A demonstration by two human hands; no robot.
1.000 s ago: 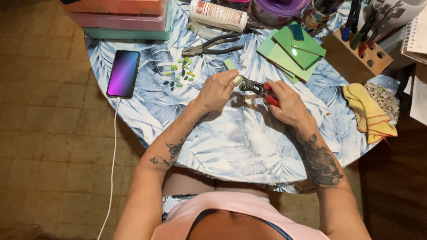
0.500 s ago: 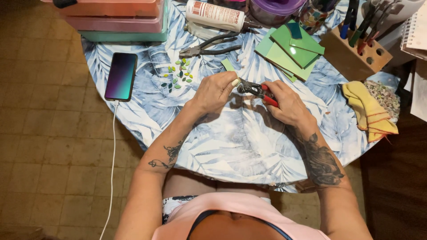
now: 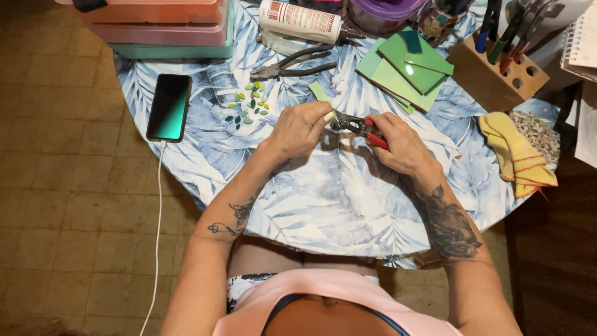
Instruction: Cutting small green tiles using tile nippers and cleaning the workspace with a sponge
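A white glue bottle [image 3: 303,22] with a red-and-white label lies on its side at the far edge of the round table [image 3: 323,205], which is covered in a blue leaf-print cloth. To its left sits a stack of flat plastic boxes [image 3: 163,28], pink over teal. To its right stand a purple-lidded tub [image 3: 385,11] and a wooden tool block [image 3: 497,73] with coloured handles sticking out of its holes.

Grey pliers [image 3: 297,65] lie open just below the bottle. Small green leaf-shaped pieces [image 3: 250,102] are scattered between those pliers and a phone [image 3: 169,107] with a lit green screen, whose white cable [image 3: 155,236] hangs off the table edge. A pile of green tiles [image 3: 407,65] lies right of centre, and a folded yellow cloth [image 3: 516,152] rests at the right rim. Nothing lies between the hands and the near edge of the table.

The right hand [image 3: 401,143] is closed around the red handles of a pair of nippers [image 3: 357,126], whose dark head points left. The left hand [image 3: 301,127] meets that head: its fingers [image 3: 328,116] are pressed together, pinching a small pale green piece [image 3: 330,116] right at the tool's tip. A strip of green tile [image 3: 319,91] lies on the cloth just beyond the left hand. Both hands hover above the middle of the table, close together.
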